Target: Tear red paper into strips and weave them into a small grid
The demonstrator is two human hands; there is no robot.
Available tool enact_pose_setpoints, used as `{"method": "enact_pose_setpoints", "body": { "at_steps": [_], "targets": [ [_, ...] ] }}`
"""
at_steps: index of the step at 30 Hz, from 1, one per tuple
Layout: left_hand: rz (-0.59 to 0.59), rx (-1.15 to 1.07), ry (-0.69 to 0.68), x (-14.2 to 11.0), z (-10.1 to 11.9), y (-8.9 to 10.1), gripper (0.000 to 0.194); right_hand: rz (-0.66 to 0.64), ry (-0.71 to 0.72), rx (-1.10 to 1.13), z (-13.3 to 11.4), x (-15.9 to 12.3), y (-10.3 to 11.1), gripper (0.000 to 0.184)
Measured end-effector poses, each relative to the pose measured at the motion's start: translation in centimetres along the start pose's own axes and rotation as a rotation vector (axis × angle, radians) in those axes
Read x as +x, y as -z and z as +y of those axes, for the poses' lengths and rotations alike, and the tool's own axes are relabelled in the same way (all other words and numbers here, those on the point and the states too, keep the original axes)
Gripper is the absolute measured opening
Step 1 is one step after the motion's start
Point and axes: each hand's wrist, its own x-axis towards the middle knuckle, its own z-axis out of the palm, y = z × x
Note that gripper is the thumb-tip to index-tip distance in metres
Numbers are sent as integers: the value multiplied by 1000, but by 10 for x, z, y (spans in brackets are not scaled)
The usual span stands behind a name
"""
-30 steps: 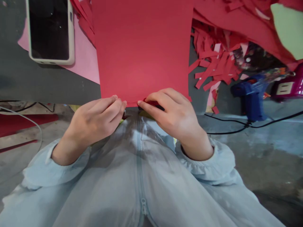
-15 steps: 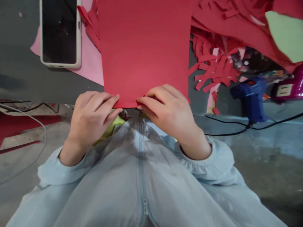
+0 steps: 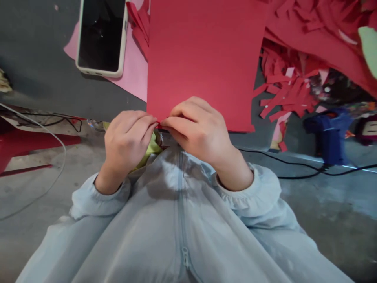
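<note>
A large sheet of red paper point(image 3: 203, 59) lies on the dark table, its near edge at the table's front. My left hand point(image 3: 129, 137) pinches the sheet's near left corner between thumb and fingertips. Close beside it, my right hand point(image 3: 200, 129) pinches the same near edge, its fingertips almost touching the left ones. To the right of my right hand a narrow folded strip runs along the near edge. The exact fold between my fingertips is hidden.
A phone point(image 3: 101, 37) rests on pink paper point(image 3: 134, 74) at the left. Cut red paper strips point(image 3: 290, 92) are heaped at the right, near a blue glue gun point(image 3: 330, 133) with a black cable point(image 3: 297, 177). A red stool point(image 3: 35, 139) stands below the table on the left.
Both hands have drawn closer together at the sheet's left corner; the right hand has slid left along the near edge. The camera view has shifted, moving the table items rightward.
</note>
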Motion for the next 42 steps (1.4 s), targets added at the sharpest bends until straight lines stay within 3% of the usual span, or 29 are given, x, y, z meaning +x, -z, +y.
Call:
{"method": "enact_pose_setpoints", "body": {
  "at_steps": [5,10,13,19,27,33,42],
  "targets": [
    [53,34,-21,-9,-3,1,11,16,22,-4,3,-1,-5,29],
    [185,105,-137,-29,2,6,30,47,52,7,4,-3,-8,25],
    [136,159,-168,-34,11,6,40,39,30,13,4,-3,-8,25],
    [39,199,-58,-36,16,1,31,-2,42,-20,2,-1,-3,23],
    [169,90,-85,-44,8,0,39,-64,36,-86,-3,4,3,21],
    [57,157,-25,-38,8,0,37,-40,-8,-114,-2,9,1,26],
    [44,220,-16,-34,17,-2,40,38,-74,-145,-6,8,-10,22]
  ]
}}
